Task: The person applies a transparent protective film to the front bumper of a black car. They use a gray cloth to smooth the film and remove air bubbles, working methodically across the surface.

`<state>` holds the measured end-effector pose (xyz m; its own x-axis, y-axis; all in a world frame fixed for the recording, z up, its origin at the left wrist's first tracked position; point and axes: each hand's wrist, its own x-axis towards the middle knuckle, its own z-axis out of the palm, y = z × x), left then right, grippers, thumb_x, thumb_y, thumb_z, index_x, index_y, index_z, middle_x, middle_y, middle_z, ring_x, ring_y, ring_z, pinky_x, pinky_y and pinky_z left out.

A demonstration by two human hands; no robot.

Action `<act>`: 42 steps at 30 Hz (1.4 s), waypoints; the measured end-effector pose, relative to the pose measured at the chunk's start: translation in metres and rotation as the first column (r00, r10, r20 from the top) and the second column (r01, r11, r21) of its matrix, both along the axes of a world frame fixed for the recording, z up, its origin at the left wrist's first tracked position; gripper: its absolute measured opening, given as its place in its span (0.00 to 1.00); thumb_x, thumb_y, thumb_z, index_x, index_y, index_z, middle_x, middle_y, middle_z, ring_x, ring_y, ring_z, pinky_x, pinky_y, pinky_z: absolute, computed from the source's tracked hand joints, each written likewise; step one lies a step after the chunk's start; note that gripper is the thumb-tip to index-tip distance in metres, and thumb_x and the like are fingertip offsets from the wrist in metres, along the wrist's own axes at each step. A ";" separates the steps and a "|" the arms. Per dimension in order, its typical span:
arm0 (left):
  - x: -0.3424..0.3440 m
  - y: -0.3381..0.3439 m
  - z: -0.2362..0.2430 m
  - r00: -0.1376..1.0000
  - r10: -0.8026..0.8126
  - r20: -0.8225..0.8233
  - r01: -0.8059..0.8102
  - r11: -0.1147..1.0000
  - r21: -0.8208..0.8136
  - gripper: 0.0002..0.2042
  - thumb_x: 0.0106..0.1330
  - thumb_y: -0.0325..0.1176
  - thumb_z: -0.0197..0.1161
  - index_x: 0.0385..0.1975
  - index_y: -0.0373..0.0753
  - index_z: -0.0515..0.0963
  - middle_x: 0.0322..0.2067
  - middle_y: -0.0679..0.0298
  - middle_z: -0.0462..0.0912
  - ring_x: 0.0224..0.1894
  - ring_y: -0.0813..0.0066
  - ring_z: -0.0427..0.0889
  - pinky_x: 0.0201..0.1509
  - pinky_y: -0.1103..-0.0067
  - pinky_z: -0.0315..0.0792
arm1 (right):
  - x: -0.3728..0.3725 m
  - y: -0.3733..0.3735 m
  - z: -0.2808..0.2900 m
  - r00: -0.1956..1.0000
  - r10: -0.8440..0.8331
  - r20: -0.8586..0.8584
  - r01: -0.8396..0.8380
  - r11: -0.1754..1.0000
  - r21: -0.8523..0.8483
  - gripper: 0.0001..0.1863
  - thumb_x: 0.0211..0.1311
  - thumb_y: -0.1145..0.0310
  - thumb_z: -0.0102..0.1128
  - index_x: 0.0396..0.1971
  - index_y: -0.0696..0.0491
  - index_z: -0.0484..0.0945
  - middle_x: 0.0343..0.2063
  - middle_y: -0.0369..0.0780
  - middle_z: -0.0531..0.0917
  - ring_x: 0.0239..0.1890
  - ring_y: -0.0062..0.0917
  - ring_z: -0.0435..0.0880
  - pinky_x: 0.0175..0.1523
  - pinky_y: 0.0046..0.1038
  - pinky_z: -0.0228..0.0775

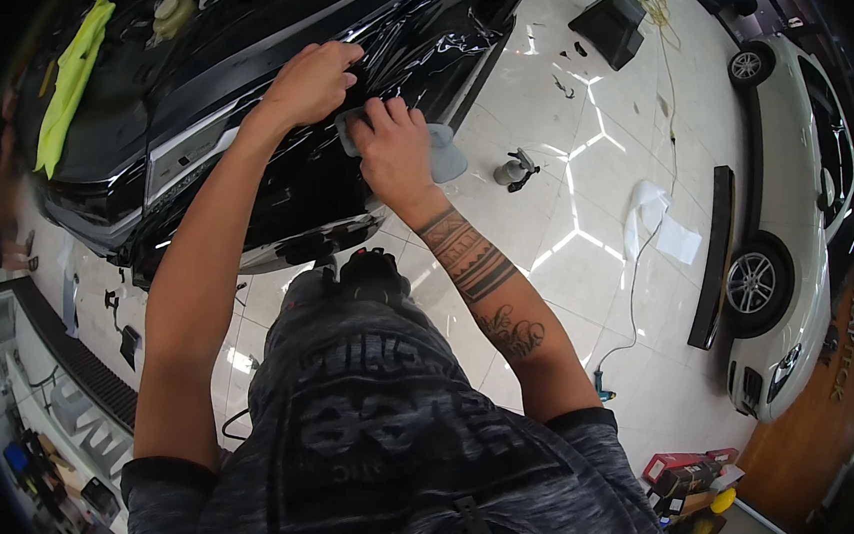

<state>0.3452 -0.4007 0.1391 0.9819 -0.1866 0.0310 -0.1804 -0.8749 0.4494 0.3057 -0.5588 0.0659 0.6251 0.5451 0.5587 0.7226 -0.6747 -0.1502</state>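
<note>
A black car point(266, 13) stands in front of me, with loose glossy black film point(429, 51) lying wrinkled over its front corner. My left hand point(311, 82) is closed at the film's near side, its fingers pinched on the film; the fingertips are partly hidden. Lower and to the right, my right hand point(394, 154) is closed round a grey flat squeegee point(448, 156), which rests against the car's side. The squeegee sticks out on both sides of the hand. Left of my left forearm shows the car's headlight point(190, 153).
A yellow-green cloth point(72, 88) lies over the car's front at left. On the tiled floor stand a spray bottle point(517, 171) and a black box-like piece point(608, 25). A cable point(636, 294) and white sheets point(666, 231) lie farther right, before a white car point(792, 215).
</note>
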 end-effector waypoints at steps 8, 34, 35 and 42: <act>-0.007 -0.008 -0.005 0.997 0.006 0.073 -0.004 1.000 -0.026 0.12 0.62 0.25 0.57 0.44 0.27 0.74 0.33 0.42 0.79 0.41 0.42 0.78 0.45 0.62 0.70 | 0.039 -0.023 -0.003 0.996 0.062 0.060 -0.061 0.998 -0.011 0.16 0.43 0.73 0.57 0.36 0.48 0.83 0.33 0.34 0.72 0.39 0.29 0.70 0.39 0.31 0.61; -0.010 0.018 0.025 0.994 -0.048 -0.102 0.049 0.999 0.008 0.13 0.64 0.29 0.52 0.44 0.31 0.79 0.42 0.45 0.81 0.49 0.51 0.78 0.55 0.65 0.70 | -0.010 0.018 0.000 0.995 -0.028 -0.092 0.028 1.000 -0.008 0.19 0.41 0.73 0.59 0.39 0.49 0.82 0.35 0.36 0.72 0.41 0.31 0.70 0.39 0.31 0.63; -0.010 0.020 0.020 0.996 -0.077 -0.043 0.077 0.997 -0.007 0.13 0.63 0.29 0.53 0.42 0.31 0.79 0.41 0.46 0.81 0.48 0.52 0.78 0.54 0.66 0.70 | 0.001 0.013 0.005 0.992 -0.053 -0.115 0.050 0.998 -0.028 0.19 0.40 0.73 0.60 0.38 0.48 0.83 0.35 0.36 0.72 0.40 0.32 0.70 0.39 0.31 0.64; 0.010 0.022 0.023 0.983 -0.155 -0.102 0.156 0.988 0.008 0.11 0.60 0.27 0.54 0.39 0.29 0.79 0.36 0.47 0.81 0.41 0.53 0.81 0.46 0.67 0.72 | 0.062 -0.023 0.011 0.995 0.104 0.016 -0.101 0.986 -0.129 0.15 0.40 0.71 0.62 0.32 0.42 0.85 0.35 0.34 0.73 0.41 0.31 0.71 0.40 0.32 0.67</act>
<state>0.3551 -0.3791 0.1620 0.9389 -0.3368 -0.0708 -0.2693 -0.8470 0.4584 0.3674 -0.5814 0.0764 0.5506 0.6734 0.4933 0.7909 -0.6099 -0.0503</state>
